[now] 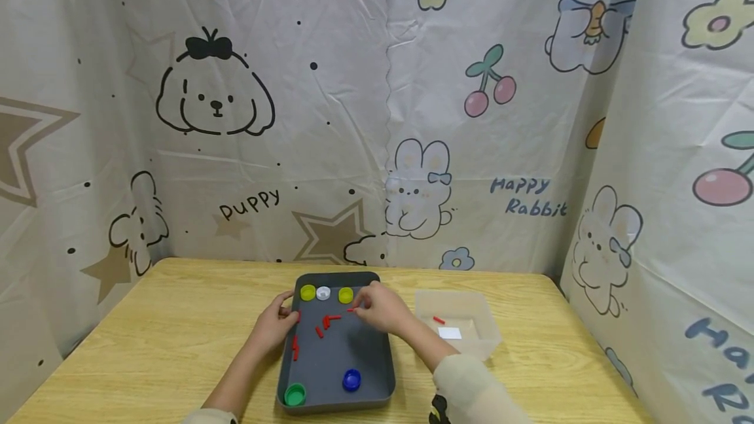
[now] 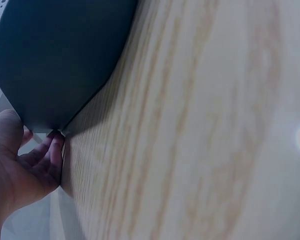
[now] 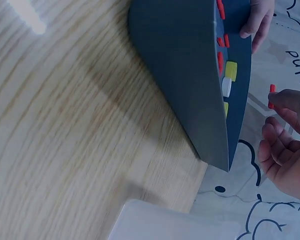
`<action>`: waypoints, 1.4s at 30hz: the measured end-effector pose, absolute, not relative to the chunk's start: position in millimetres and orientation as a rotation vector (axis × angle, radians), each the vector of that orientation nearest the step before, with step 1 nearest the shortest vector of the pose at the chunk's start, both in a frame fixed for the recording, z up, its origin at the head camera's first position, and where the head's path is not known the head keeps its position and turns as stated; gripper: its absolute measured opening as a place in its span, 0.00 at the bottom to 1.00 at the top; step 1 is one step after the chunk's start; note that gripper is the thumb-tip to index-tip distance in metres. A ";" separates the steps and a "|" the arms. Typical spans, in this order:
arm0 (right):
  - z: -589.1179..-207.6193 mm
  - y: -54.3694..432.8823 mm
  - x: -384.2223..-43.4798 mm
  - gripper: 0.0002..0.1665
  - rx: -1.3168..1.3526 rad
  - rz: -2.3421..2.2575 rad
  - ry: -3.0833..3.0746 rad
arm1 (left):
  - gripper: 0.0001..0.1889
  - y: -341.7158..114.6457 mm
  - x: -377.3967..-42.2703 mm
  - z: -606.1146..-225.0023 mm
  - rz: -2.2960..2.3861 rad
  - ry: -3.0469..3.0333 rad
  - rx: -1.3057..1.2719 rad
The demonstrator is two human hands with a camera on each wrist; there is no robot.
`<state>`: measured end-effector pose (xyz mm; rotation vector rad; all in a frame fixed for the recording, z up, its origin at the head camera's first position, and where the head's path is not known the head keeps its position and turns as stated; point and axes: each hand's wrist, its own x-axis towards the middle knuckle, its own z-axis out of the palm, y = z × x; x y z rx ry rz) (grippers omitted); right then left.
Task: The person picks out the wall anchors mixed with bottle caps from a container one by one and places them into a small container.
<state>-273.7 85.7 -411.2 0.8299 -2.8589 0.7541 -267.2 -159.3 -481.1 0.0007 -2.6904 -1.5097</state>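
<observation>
A dark grey tray (image 1: 330,365) lies on the table with several small red sticks (image 1: 319,332) in it. My left hand (image 1: 274,327) grips its left wall, thumb at the rim; in the left wrist view its fingers (image 2: 54,147) touch the tray's lower edge. Over the tray's far right part, my right hand (image 1: 381,307) pinches a red stick (image 3: 272,96) between thumb and forefinger. Two yellow caps (image 1: 345,295) and a white cap (image 1: 323,293) sit along the far end. Near the close end are a green cap (image 1: 295,394) and a blue cap (image 1: 351,380).
Right of the tray stands a translucent plastic box (image 1: 487,326), with a red stick (image 1: 438,320) and a white rectangular piece (image 1: 449,333) inside. The wooden table (image 1: 194,319) ends at a patterned curtain (image 1: 330,116) behind and on both sides.
</observation>
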 end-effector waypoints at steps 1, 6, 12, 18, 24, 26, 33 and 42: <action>-411.5 86.9 -274.3 0.05 0.831 0.747 -2.857 | 0.28 -159.4 -267.4 -481.6 -1.508 -2.691 0.002; -411.5 93.5 -275.6 0.05 0.826 0.724 -2.863 | 0.28 -159.0 -267.5 -481.7 -1.514 -2.691 0.003; -406.7 103.1 -272.7 0.04 0.805 0.725 -2.874 | 0.28 -160.1 -266.6 -480.9 -1.511 -2.687 -0.020; -402.4 110.7 -271.0 0.05 0.786 0.692 -2.878 | 0.27 -161.4 -266.8 -482.2 -1.508 -2.670 -0.015; -401.1 118.6 -271.1 0.05 0.764 0.689 -2.887 | 0.28 -161.9 -268.0 -484.5 -1.502 -2.667 -0.012; -400.6 121.0 -270.7 0.05 0.760 0.688 -2.888 | 0.28 -162.0 -268.5 -484.6 -1.493 -2.671 -0.010; -400.8 128.1 -270.9 0.04 0.746 0.683 -2.876 | 0.28 -161.2 -268.8 -481.7 -1.508 -2.689 -0.019; -399.6 136.3 -268.5 0.03 0.734 0.675 -2.866 | 0.28 -161.1 -270.4 -483.9 -1.511 -2.681 -0.019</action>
